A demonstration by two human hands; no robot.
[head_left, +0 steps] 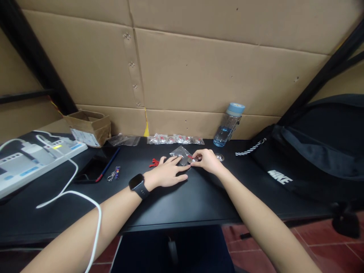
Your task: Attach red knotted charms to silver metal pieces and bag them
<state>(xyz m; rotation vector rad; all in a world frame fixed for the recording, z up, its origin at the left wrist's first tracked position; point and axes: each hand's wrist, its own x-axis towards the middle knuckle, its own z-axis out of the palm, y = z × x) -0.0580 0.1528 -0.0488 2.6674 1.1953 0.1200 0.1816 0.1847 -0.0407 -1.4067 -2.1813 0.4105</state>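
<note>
My left hand (pixel 166 173), a dark watch (pixel 138 185) at its wrist, lies spread and palm down, fingertips on a small clear plastic bag (pixel 180 153). Beside it, my right hand (pixel 209 161) pinches a small round silver disc (pixel 192 160) with a bit of red on it, at the bag's right edge. Whether the disc is partly inside the bag I cannot tell. Another silver disc (pixel 220 157) lies just right of my right hand. A small bunch of red cords (pixel 154 163) sits by my left fingers.
Several bagged discs (pixel 175 139) line the back, beside empty-looking plastic bags (pixel 125 140). A cardboard box (pixel 90 127), phone (pixel 98 165), keyring clasp (pixel 113 174) and power strip (pixel 42 159) with white cable occupy the left. A water bottle (pixel 228 125) and black backpack (pixel 313 159) stand right.
</note>
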